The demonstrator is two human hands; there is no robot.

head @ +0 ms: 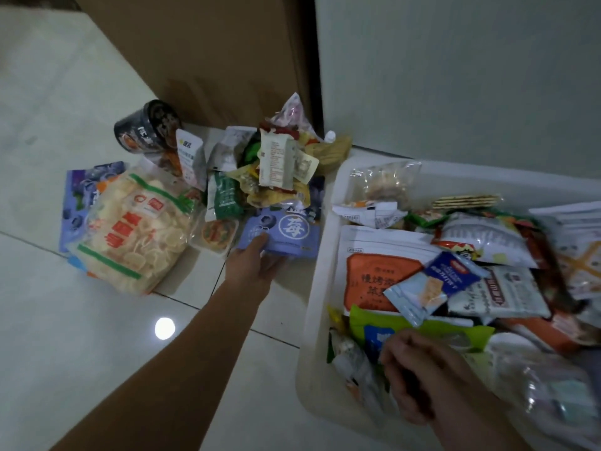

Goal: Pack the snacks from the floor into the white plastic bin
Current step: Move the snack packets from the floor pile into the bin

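Observation:
A heap of snacks lies on the tiled floor left of the white plastic bin (317, 288). My left hand (255, 265) grips the near edge of a purple blueberry pouch (286, 234) at the heap's front. Beside it lie a big clear bag of pale crackers (136, 236), a black instant-noodle cup (148, 126) and a mound of small packets (276, 164). The bin is crowded with packets, among them an orange pouch (374, 281) and a blue-white cracker pack (429, 284). My right hand (419, 372) is inside the bin's near corner, fingers curled over packets; what it holds is unclear.
A brown cardboard box (211, 60) stands behind the heap. A pale wall or door panel (455, 76) rises behind the bin. A second purple pouch (81, 196) sits under the cracker bag. Tiled floor (65, 336) lies at the lower left.

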